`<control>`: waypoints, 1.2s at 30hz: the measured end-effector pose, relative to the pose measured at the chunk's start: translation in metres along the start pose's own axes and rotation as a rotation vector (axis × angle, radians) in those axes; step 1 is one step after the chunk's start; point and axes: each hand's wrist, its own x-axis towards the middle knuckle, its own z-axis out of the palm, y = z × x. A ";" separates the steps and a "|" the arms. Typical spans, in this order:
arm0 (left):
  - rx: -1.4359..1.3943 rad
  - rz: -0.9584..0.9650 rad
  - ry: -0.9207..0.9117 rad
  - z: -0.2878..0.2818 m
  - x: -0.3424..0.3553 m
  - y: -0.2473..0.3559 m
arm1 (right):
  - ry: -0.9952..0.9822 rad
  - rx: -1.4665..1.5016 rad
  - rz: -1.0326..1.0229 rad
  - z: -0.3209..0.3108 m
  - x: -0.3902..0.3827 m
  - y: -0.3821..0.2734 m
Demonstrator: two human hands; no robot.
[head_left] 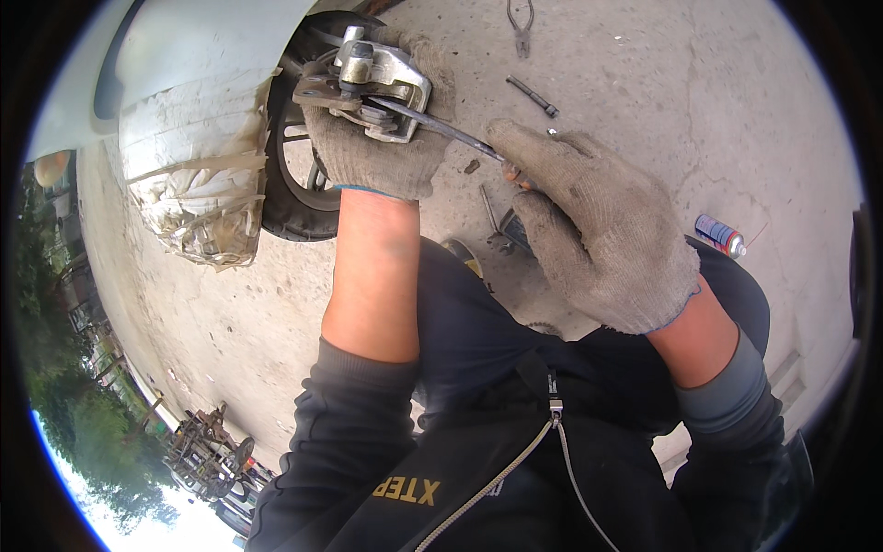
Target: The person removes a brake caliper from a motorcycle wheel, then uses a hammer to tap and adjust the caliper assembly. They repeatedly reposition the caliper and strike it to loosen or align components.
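A silvery metal brake caliper (395, 69) is held up beside the wheel, with my gloved left hand (368, 161) closed round it from below and behind. My right hand (612, 225), in a matching grey knit glove, grips a screwdriver (437, 127) whose handle is mostly hidden by the fingers. Its long shaft points up and left, and the tip reaches into the gap of the caliper, by the stacked flat metal pieces. What exactly the tip touches is hard to make out.
A tyre and wheel (303, 198) stand behind my left wrist, under a pale car body with a taped, plastic-wrapped corner (198, 170). On the concrete lie pliers (521, 41), a dark metal rod (533, 97), a spray can (719, 235) and a dark tool (513, 230) near my shoe (463, 258).
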 end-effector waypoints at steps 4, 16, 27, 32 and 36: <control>-0.053 -0.008 -0.140 -0.006 0.002 0.001 | 0.071 0.014 -0.047 0.007 0.005 0.002; -0.443 -0.178 -0.165 -0.009 0.005 0.005 | -0.030 0.305 0.144 -0.001 0.012 0.006; 0.117 0.003 -0.058 -0.002 -0.007 0.000 | 0.392 0.078 0.456 -0.042 0.001 0.054; 0.196 0.062 0.113 0.011 -0.018 -0.002 | 0.325 -0.286 0.389 -0.022 -0.014 0.087; 0.192 -0.048 0.165 0.020 -0.047 0.010 | 0.313 -0.369 0.435 -0.010 -0.030 0.104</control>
